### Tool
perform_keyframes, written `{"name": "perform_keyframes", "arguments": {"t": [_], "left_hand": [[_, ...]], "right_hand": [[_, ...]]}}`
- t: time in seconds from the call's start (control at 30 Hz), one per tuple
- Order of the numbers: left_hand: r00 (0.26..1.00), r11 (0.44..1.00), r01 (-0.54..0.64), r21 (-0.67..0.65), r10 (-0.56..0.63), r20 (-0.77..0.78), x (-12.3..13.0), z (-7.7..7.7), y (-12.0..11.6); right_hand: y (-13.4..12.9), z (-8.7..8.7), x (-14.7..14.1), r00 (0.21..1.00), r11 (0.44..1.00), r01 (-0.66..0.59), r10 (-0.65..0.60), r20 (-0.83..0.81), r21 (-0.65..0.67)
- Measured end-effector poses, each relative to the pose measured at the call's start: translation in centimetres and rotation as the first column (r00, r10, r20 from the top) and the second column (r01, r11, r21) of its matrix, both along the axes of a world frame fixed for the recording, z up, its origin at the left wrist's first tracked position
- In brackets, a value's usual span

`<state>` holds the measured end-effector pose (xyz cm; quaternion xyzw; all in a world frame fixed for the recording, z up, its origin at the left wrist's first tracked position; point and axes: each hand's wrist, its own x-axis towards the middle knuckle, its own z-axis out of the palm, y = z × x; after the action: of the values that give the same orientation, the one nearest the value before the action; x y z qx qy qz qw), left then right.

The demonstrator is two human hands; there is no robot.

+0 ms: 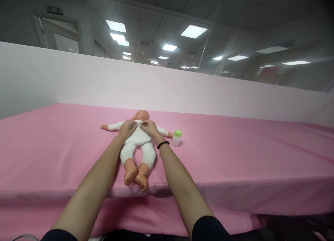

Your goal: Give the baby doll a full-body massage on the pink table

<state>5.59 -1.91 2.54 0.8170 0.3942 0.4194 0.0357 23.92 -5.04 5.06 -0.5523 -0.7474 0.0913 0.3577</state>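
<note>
Two bare hands work at the neck of a flesh-toned plastic baby doll (137, 115) dressed in a white long-sleeved bodysuit (138, 138). Left hand (127, 129) lies over the doll's chest and shoulder on the view's left side, fingers curled toward the collar. Right hand (150, 127) comes in from the other side, fingertips (141, 126) at the neckline, almost meeting the left hand. Both look closed on or pressed to the fabric, but cannot tell if either is actually gripping it. Doll lies on its back, head pointing away from the person, arms spread out, legs toward the person, bare feet (135, 176) touching each other right by the front edge of a pink cloth-covered table (65, 150). Doll sits around the middle of the table's visible width. Small upright translucent bottle with a green cap (176, 138) stands just beside the doll's outstretched hand, on the view's right. Black beaded bracelet (163, 144) on the right wrist. Dark sleeves (208, 228) show at the bottom of the view. Pale pink backdrop panel (156, 84) runs behind the table, with rectangular ceiling lights (190, 31) and a doorway (60, 33) beyond it.
</note>
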Motion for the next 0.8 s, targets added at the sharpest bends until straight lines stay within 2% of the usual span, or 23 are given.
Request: {"name": "perform_keyframes", "arguments": {"t": [0.07, 0.13, 0.27, 0.4, 0.5, 0.6, 0.67, 0.73, 0.8], "left_hand": [[0.993, 0.995, 0.104, -0.003, -0.104, 0.050, -0.4, -0.1, 0.0], [0.990, 0.989, 0.143, -0.049, -0.142, 0.022, -0.4, 0.1, 0.0], [0.989, 0.992, 0.062, -0.107, -0.076, -0.131, 0.2, 0.6, 0.3], [0.969, 0.996, 0.012, -0.086, -0.033, -0.244, 0.6, 1.0, 0.4], [0.978, 0.999, 0.022, -0.033, -0.028, -0.207, 0.4, 1.1, -0.3], [0.992, 0.997, 0.076, 0.019, -0.074, -0.100, 0.1, 1.4, -1.3], [0.990, 0.992, 0.123, -0.030, -0.125, -0.065, 0.1, 1.6, -1.9], [0.982, 0.977, 0.161, -0.139, -0.173, -0.079, 0.1, 1.8, -2.3], [0.978, 0.961, 0.151, -0.234, -0.180, -0.106, 0.3, 1.8, -2.3]], "right_hand": [[-0.3, 0.4, -0.1, 1.000, 0.997, -0.016, 0.017, 0.013, -0.069], [-0.2, 0.4, -0.4, 0.998, 0.994, 0.004, 0.003, 0.058, -0.109], [0.2, -0.1, -1.6, 0.992, 0.993, 0.066, -0.054, 0.118, -0.101], [0.1, -0.3, -2.3, 0.985, 0.991, 0.104, -0.092, 0.144, -0.078], [-0.7, 0.3, -2.1, 0.988, 0.995, 0.090, -0.082, 0.130, -0.053], [-1.7, 1.4, -1.6, 0.996, 0.999, 0.030, -0.027, 0.091, -0.033], [-2.2, 2.0, -1.2, 0.997, 0.994, -0.010, 0.019, 0.078, -0.110], [-2.5, 2.3, -1.1, 0.995, 0.973, -0.025, 0.046, 0.088, -0.228], [-2.6, 2.3, -1.3, 0.993, 0.954, -0.013, 0.047, 0.110, -0.298]]}}
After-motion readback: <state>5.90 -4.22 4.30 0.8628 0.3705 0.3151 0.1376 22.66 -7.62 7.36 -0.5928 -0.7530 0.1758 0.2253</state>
